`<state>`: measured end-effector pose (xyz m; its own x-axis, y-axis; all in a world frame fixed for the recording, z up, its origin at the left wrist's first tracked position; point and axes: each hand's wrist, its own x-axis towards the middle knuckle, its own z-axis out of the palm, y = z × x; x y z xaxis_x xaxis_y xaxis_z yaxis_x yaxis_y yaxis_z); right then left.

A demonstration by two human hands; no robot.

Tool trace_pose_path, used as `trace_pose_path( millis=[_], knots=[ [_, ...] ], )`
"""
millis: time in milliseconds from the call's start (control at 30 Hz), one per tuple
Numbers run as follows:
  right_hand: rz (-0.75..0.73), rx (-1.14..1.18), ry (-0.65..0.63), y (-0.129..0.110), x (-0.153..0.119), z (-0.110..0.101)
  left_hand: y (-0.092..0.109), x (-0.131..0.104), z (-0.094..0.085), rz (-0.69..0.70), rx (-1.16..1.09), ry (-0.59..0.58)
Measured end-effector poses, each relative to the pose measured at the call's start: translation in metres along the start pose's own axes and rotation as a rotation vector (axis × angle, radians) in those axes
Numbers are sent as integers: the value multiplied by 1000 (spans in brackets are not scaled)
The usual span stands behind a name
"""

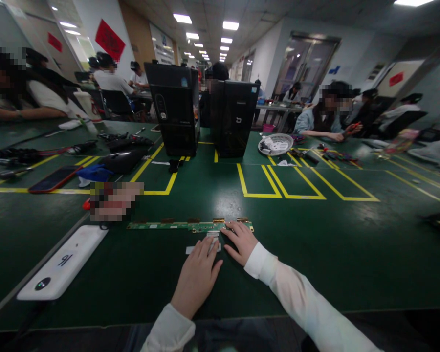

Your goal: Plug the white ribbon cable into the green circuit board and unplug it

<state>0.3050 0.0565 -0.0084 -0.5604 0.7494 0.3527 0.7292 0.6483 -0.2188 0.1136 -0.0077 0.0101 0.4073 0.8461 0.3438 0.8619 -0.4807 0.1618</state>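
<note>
You have two bare hands over one long, narrow green circuit board point(183, 226) with copper-coloured tabs along its far edge; five of these tabs can be made out. The board lies flat on the dark green tabletop point(333, 264), running left to right just beyond your hands, and most of its length stretches out to the left of them. Your right hand point(244, 243) is at the board's right end, its fingers spread and reaching over the near edge, thumb apart. Your left hand point(198, 274) lies on the near side of the board's right half, fingers extended over a flat white strip point(189, 250) that shows on both sides of them. The thumb is apart from the fingers, so neither hand is closed round anything; you cannot tell from this view how firmly the fingertips press. The two hands are near each other but do not touch.

Around you, count one white rounded-end device with a dark round spot point(80, 254) to the left, one dark phone with a red edge point(55, 179) beyond it, and one crumpled blue item point(95, 172) beside the phone. Two black computer towers, one on the left point(174, 107) and one on the right point(236, 120), stand upright ahead, with one white openwork plastic basket point(283, 141) to their right.
</note>
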Motion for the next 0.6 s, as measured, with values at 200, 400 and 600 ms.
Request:
trace_pose_path(
  millis=[200,400,600],
  knots=[
    [-7,-5,-8,2,-1,1,-8,0,2,22,-22,-9],
    [-15,6,-9,4,-1,1,-12,1,-1,48,-62,-15],
    [-28,21,9,4,0,-1,-5,4,0,10,-47,-28]
  ],
)
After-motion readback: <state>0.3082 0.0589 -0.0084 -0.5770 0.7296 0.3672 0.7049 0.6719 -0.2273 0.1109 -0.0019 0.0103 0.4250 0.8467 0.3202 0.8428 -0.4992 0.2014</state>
